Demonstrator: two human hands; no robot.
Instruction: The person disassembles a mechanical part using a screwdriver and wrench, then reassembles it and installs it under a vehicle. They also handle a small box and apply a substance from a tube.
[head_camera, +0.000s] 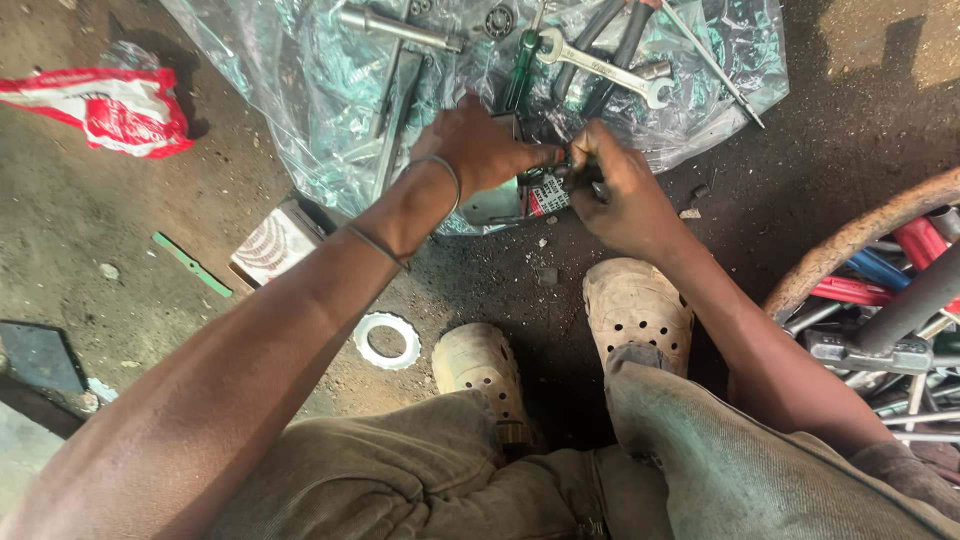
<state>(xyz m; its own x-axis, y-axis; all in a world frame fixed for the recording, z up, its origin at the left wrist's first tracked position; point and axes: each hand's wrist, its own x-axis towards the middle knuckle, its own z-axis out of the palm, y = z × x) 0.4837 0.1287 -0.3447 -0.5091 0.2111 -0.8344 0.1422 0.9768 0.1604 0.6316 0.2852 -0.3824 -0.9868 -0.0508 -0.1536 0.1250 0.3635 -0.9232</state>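
Clear plastic sheet (330, 90) on the dirt floor carries my tools (spanner (605, 68), green screwdriver (521, 68)). My left hand (480, 148) and right hand (620, 190) both have fingers clenched on a small metal part (540, 190) at the sheet's near edge, just above my feet.

- small metal part (540, 192): grey body with a red and white patch, pinched between both hands, held low over the near edge of the clear plastic sheet (300, 110)
- exact shape unclear, fingers cover most of it
- dark small piece (583, 178) at its right end, gripped in right-hand fingertips
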